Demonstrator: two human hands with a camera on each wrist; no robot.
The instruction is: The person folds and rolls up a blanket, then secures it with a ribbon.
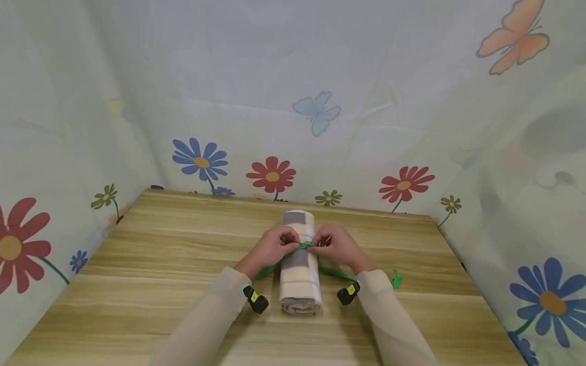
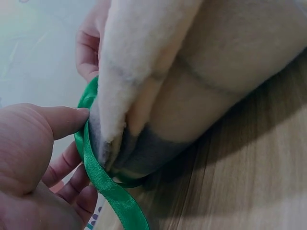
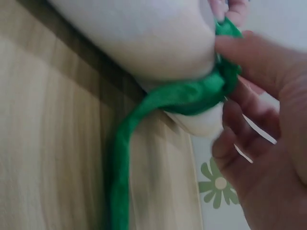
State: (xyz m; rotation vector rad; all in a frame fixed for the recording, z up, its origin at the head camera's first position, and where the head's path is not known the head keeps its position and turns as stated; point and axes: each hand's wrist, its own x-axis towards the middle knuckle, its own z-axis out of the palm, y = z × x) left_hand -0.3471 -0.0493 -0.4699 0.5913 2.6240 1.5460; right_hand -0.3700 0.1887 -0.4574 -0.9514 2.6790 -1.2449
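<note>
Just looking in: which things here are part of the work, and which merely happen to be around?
Part of the work:
- green ribbon, around the roll
- rolled checked fleece cloth
- left hand and right hand, pinching the ribbon

Merely around:
- wood-grain tabletop, underneath
- flower-and-butterfly backdrop
- black wrist cameras

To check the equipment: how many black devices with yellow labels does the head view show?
2: one black device by the left hand, at its wrist; the second device by the right hand, likewise.
</note>
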